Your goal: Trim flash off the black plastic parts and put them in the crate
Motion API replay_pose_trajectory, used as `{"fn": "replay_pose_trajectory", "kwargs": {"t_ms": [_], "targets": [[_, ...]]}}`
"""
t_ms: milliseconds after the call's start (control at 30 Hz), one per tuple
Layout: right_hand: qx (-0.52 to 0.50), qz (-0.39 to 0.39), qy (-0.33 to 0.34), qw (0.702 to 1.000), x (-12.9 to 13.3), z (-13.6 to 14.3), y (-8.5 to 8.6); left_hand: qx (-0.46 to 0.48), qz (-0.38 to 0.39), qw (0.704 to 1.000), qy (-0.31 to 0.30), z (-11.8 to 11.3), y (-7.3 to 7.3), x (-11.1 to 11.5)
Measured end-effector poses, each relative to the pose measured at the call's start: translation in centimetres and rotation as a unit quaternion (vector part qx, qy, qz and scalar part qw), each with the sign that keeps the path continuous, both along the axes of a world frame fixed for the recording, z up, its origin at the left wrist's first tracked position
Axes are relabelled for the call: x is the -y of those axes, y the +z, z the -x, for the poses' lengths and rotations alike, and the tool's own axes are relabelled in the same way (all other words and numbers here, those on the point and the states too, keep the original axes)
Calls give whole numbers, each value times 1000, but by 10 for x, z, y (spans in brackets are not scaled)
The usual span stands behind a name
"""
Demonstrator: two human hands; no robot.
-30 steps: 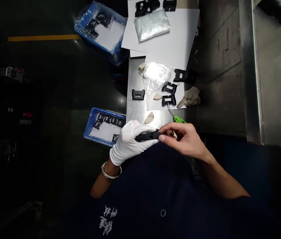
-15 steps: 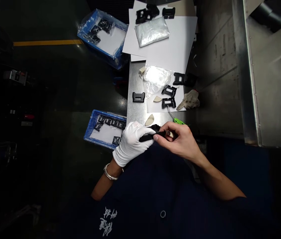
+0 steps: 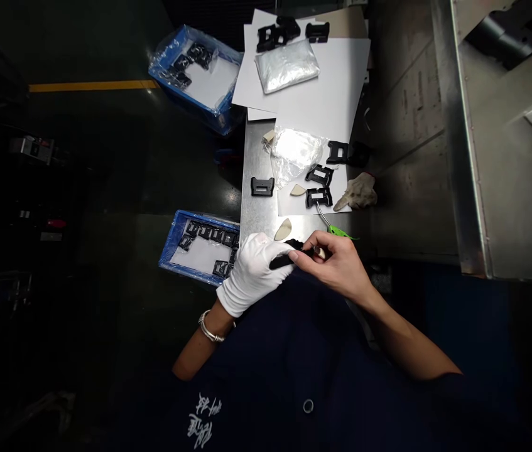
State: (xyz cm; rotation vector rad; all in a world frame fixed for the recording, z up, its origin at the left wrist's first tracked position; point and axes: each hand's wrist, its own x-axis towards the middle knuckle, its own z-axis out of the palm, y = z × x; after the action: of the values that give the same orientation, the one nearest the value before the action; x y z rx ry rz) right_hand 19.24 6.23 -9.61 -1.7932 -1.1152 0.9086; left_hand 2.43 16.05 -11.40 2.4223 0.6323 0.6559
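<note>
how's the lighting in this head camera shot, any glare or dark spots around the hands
Head view: the left side and floor are nearly black; the white paper sheets and clear plastic bag glare brightly. The gloved left hand looks overexposed, and the black part it shares with the bare right hand loses detail. Edges bend from wide-lens distortion.

One camera sits on the person's head. It looks steeply down over the desk (image 3: pixel 259 213), fairly close above it.

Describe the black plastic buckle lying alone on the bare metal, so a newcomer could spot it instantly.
Start at the narrow steel worktable running up the middle. Near its left edge, left of the small white paper sheet, lies one black rectangular plastic buckle. Unlike the other buckles, it rests directly on bare metal, not on paper.
</note>
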Motion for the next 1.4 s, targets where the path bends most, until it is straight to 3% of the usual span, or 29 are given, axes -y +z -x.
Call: {"fn": "replay_pose_trajectory", "kwargs": {"t_ms": [200, 467, 600, 767, 1200, 1400], "targets": [[4, 16, -24, 1000, -3, 0, -4, 8, 53, 998, 28, -5, 1, 4], [-64, 12, -13, 998, -7, -7, 7, 38, 282, 958, 39, -3, 4, 4], [-78, 11, -26, 997, -5, -7, 8, 55, 353, 933, 36, -4, 7, 6], [-85, 22, -26, 996, -1, -8, 10, 63, 374, 924, 35, -5, 10, 4], [-62, 15, -35, 997, 5, -9, 8, 46, 347, 937, 21, -5, 5, 3], [-45, 1, -15, 999, 7, -10, 5, 40, 410, 911, 32, -11, 7, 5]]}}
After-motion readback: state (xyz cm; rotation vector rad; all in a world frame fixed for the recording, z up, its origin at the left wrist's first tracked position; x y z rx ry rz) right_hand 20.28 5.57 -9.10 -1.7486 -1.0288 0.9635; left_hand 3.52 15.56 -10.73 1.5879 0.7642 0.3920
